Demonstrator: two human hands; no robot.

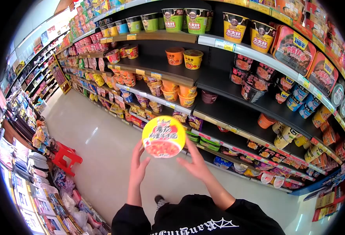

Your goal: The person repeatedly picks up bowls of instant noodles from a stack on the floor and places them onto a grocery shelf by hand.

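A round instant noodle bowl point(164, 135) with a yellow, red and white printed lid is held out in front of me, its lid facing up toward the camera. My left hand point(139, 166) grips its left side, fingers partly hidden behind the rim. On the opposite side, my right hand point(196, 163) holds the bowl, its fingertips likewise out of sight; the thumb shows below the lid. Beyond the bowl, orange noodle tubs point(179, 94) stand on a shelf. Higher up, an orange bowl point(175, 56) and a yellow bowl point(193, 59) sit side by side.
Curved-looking shelving point(223, 82) with packaged noodles and cups runs along the front and right. A red plastic stool point(67, 158) stands on the pale floor point(98, 125) at left. Folded goods point(37, 164) line the left side. A blue-edged display point(336, 180) is at far right.
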